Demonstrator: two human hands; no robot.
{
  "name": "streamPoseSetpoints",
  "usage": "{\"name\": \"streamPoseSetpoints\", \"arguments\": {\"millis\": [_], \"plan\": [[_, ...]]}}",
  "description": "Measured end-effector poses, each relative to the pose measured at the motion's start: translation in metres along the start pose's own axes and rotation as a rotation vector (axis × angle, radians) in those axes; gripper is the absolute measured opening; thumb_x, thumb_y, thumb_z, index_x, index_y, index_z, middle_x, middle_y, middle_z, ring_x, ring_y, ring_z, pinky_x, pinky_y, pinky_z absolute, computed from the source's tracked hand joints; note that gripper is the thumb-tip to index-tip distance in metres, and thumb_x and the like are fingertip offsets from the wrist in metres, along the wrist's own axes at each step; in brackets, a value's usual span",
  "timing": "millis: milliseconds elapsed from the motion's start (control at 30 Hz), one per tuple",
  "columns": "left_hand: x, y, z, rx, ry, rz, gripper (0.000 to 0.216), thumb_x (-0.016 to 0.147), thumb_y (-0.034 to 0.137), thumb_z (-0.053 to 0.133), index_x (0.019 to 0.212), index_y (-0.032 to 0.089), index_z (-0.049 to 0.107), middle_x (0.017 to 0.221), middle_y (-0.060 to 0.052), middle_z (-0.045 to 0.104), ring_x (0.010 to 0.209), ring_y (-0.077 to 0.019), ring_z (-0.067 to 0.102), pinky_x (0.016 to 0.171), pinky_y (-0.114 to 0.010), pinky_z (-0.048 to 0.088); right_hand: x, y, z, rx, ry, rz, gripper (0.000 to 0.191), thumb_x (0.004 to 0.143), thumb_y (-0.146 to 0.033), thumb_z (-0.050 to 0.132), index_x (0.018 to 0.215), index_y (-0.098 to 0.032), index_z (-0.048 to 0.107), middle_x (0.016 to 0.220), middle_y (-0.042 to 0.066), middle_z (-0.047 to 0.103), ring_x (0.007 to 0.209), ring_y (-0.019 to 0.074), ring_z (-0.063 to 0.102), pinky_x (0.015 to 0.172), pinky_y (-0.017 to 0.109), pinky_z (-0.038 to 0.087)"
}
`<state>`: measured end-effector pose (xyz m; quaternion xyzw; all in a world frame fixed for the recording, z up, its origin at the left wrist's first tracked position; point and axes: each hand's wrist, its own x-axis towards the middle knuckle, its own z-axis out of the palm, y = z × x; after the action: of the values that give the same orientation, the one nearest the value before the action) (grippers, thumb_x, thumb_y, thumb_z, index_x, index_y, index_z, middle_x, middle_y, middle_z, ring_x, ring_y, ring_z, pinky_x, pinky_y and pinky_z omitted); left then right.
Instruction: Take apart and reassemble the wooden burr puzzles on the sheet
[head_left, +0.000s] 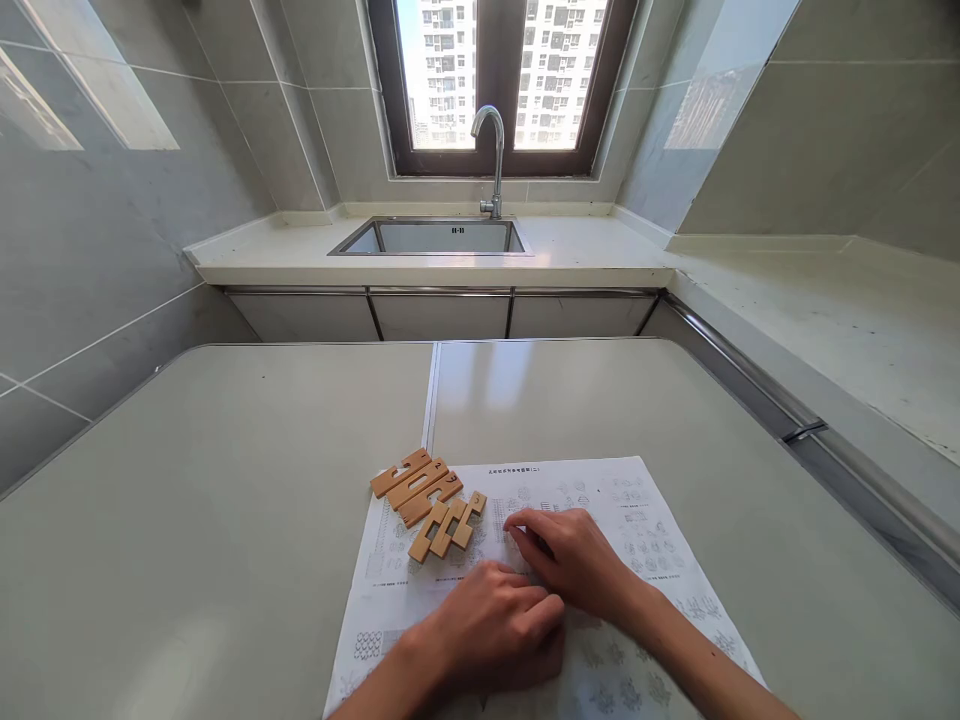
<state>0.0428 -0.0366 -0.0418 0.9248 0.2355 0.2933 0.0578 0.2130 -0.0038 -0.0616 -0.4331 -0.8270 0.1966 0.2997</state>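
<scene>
My left hand (504, 625) rests on a printed paper sheet (675, 640), its fingers curled under into a loose fist. Its palm side is hidden, and no object shows in it. My right hand (571, 552) lies on the same sheet just beyond, its thumb and forefinger drawn together and pointing left at the print. Nothing shows between those fingertips. To the left of both hands, longer notched wooden puzzle pieces (417, 484) lie side by side, marked with numerals. Shorter notched wooden pieces (448, 524) sit close by, partly over the sheet's upper left area.
A pale table (225, 480) with a seam (431, 395) spans the foreground. Beyond it stand a counter (577, 240), a sink (431, 250) and a tall faucet (495, 150) under a window. A metal rail (750, 370) runs along the right side.
</scene>
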Motion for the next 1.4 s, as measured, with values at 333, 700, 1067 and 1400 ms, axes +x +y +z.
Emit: {"name": "streamPoseSetpoints", "arguments": {"millis": [333,700,1067,1400], "plan": [[-0.0018,0.0003,0.0008,0.014,-0.048,-0.003,0.019,0.073,0.009,0.051,0.061,0.022,0.044,0.049,0.004,0.056,0.041,-0.0120,0.047,0.044,-0.028,0.026,-0.0010,0.0007,-0.0005,0.004,-0.004,0.002,0.020,0.104,-0.022,0.050,0.099,-0.024,0.069,0.074,0.000,0.076,0.060,0.0160,0.068,0.060,0.027,0.038],[-0.0026,0.0006,0.0015,0.012,-0.043,-0.015,0.020,0.073,0.009,0.051,0.060,0.022,0.044,0.048,0.004,0.056,0.040,-0.0118,0.048,0.044,-0.029,0.026,-0.0001,0.0003,-0.0007,0.002,0.000,-0.005,0.021,0.104,-0.021,0.050,0.098,-0.024,0.070,0.071,-0.001,0.075,0.057,0.0152,0.065,0.058,0.027,0.037],[-0.0023,0.0002,0.0018,0.020,-0.034,0.001,0.020,0.073,0.009,0.049,0.061,0.023,0.043,0.048,0.004,0.054,0.041,-0.0122,0.047,0.042,-0.029,0.028,-0.0010,0.0001,-0.0010,0.000,-0.002,-0.006,0.020,0.105,-0.023,0.051,0.099,-0.024,0.070,0.073,-0.001,0.075,0.059,0.0148,0.066,0.059,0.027,0.038],[-0.0035,-0.0002,0.0043,0.022,-0.023,0.011,0.019,0.072,0.008,0.050,0.061,0.023,0.044,0.049,0.004,0.053,0.041,-0.0127,0.045,0.040,-0.030,0.027,-0.0006,0.0003,-0.0012,-0.016,-0.018,0.003,0.021,0.104,-0.022,0.050,0.097,-0.024,0.070,0.071,-0.001,0.074,0.058,0.0147,0.065,0.058,0.027,0.038]]}}
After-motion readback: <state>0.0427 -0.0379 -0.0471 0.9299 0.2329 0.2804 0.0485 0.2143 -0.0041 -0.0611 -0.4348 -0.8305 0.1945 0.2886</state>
